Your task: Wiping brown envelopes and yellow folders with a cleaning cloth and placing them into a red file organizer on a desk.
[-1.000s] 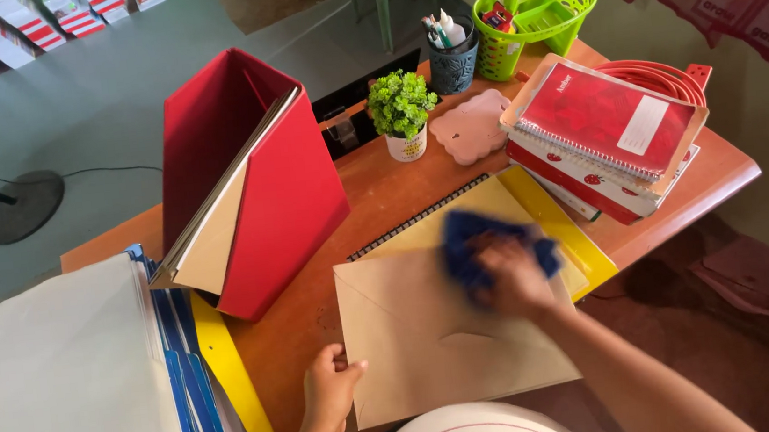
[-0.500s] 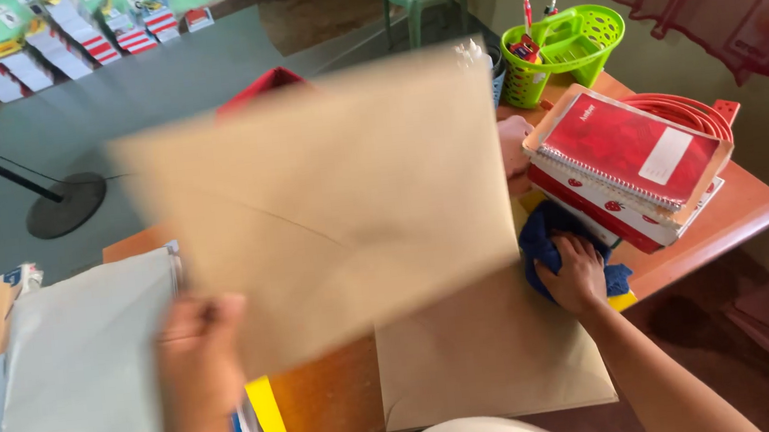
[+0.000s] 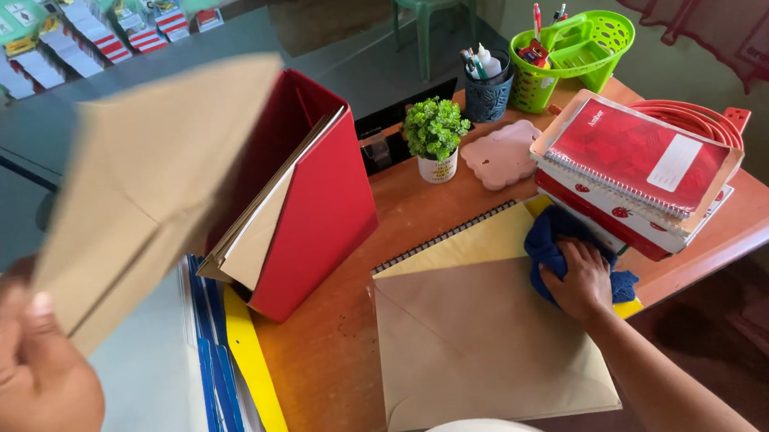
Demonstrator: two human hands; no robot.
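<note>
A person's left hand [image 3: 21, 392], raised close to the camera at the lower left and blurred, pinches a large brown envelope [image 3: 151, 187] by its lower corner, thumb on the near face and fingers behind. The envelope is held up in the air, tilted, its plain tan face partly covering a red file box [image 3: 310, 218] that stands open on the wooden desk [image 3: 323, 363] with tan folders leaning inside. The right hand [image 3: 581, 277] reaches out over the desk with the forearm stretched from the lower right; its fingers are curled and pressed down onto a crumpled blue cloth [image 3: 551, 237]. The cloth lies at the right end of a yellow spiral notebook [image 3: 471, 240], just beside a stack of red notebooks [image 3: 638, 163]. A second brown envelope [image 3: 482, 347] lies flat on the desk, flap side up, overlapping the yellow notebook and touching the right wrist. Left of it, a pile of blue and yellow folders [image 3: 230, 372] sits at the desk's edge. Farther back stand a small potted green plant [image 3: 436, 136], a pink tray [image 3: 502, 153], a dark pen cup [image 3: 487, 84] and a green plastic basket [image 3: 575, 52].
</note>
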